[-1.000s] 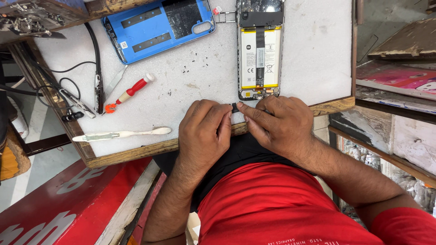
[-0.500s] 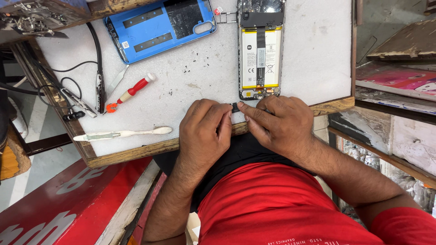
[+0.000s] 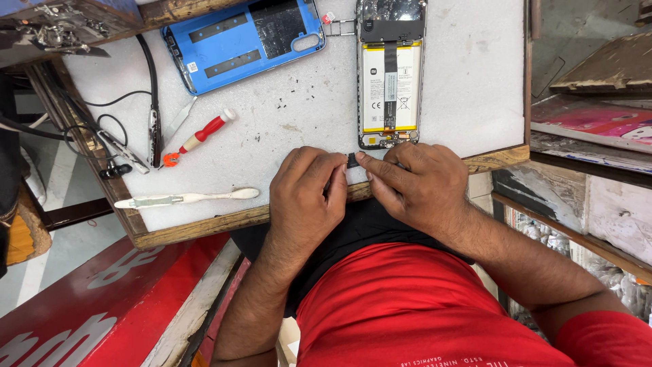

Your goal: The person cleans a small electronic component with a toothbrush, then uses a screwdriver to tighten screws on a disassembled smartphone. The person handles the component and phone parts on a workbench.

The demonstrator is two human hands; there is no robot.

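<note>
Both hands meet at the near edge of a white work mat. My left hand and my right hand pinch a small black part between their fingertips. Just beyond them lies an opened phone with its back off, showing a yellow-edged white battery and a dark ribbon cable. The phone's blue back cover lies inside-up at the far left of the mat.
A red-handled screwdriver, a white toothbrush, a flat metal blade and black cables lie on the mat's left side. Wooden boards and a pink sheet sit to the right. A red panel lies below.
</note>
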